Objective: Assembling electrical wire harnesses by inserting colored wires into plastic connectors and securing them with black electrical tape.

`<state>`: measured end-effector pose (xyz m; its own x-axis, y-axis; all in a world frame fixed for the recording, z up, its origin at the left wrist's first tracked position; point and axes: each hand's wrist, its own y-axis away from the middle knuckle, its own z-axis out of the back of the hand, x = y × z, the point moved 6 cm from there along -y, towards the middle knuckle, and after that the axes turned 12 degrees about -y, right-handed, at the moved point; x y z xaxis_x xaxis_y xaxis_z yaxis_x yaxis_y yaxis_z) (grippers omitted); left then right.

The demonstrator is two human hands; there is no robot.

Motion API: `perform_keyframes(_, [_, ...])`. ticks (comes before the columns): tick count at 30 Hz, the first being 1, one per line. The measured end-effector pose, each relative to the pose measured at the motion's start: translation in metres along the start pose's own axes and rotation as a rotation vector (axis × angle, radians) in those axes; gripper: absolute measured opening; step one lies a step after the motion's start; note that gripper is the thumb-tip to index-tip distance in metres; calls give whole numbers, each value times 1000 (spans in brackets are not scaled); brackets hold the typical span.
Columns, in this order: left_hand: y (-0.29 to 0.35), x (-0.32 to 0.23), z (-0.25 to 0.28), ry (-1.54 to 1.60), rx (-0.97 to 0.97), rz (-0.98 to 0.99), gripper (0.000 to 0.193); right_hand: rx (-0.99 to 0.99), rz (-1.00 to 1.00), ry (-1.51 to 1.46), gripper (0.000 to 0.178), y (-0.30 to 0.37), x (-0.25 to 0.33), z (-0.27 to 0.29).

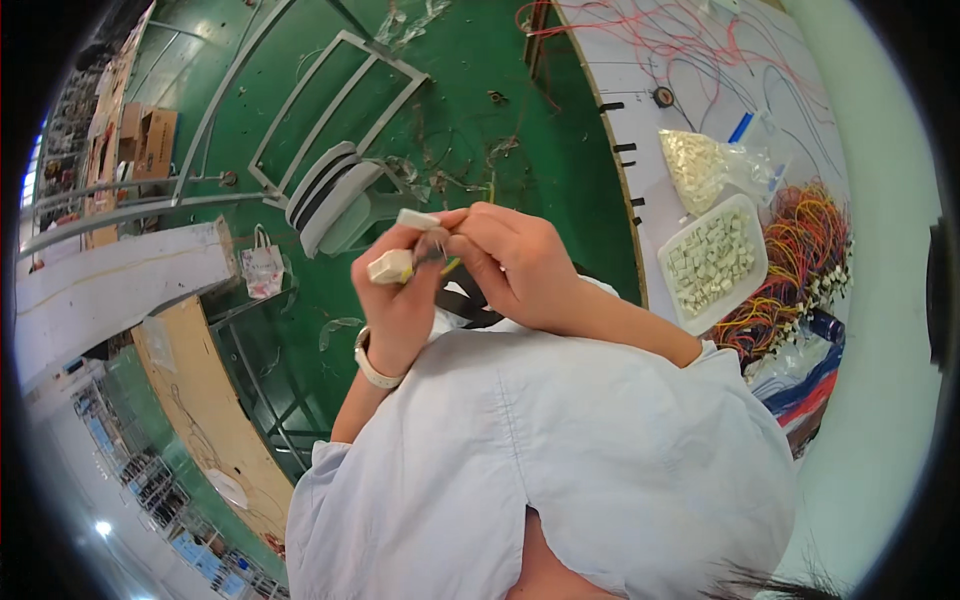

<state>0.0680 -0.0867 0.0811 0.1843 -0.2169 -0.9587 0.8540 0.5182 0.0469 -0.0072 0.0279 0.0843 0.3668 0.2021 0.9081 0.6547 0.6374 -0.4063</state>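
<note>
My left hand [398, 315] is closed around a white plastic connector housing [390, 266], which pokes out past the thumb. A second white connector piece [418, 219] shows at the fingertips of the same hand. My right hand [515, 255] meets it from the right, its thumb and fingers pinched together close to the connectors. A short stretch of yellow-green wire [452, 267] shows between the two hands. Whatever the right fingertips pinch is too small and blurred to name. Both hands are raised in front of my chest, above the floor.
On the right, a table [640, 185] bears a white tray [690, 322] of small white connectors, a clear bag of pale parts [695, 165] and bundled coloured wires [800, 235]. Ahead stand a grey stool [335, 205] and a metal frame [345, 110]. A wooden board [215, 400] lies left.
</note>
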Motion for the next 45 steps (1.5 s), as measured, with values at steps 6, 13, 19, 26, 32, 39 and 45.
perform_keyframes(6, [-8, -12, 36, 236, -6, -64, 32, 342, -254, -533, 34, 5, -34, -1])
perform_keyframes(13, [-18, -22, 65, 271, -43, -240, 37, 487, -473, -941, 20, -3, -43, 0])
perform_keyframes(19, [-14, -28, 75, 433, -8, -255, 33, 383, -318, -692, 19, -24, -39, 14])
perform_keyframes(26, [2, -24, 273, 679, -245, -413, 11, 281, -309, -447, 23, -47, -69, 95])
perform_keyframes(32, [73, -16, 395, 297, -1026, -525, 11, 102, -398, -146, 24, -44, -150, 150])
perform_keyframes(39, [-22, -29, 140, -83, -86, -157, 26, 609, 30, -35, 24, -83, 2, -12])
perform_keyframes(45, [-29, -10, 106, 48, 63, -133, 20, 612, 37, -117, 28, -99, 3, -3])
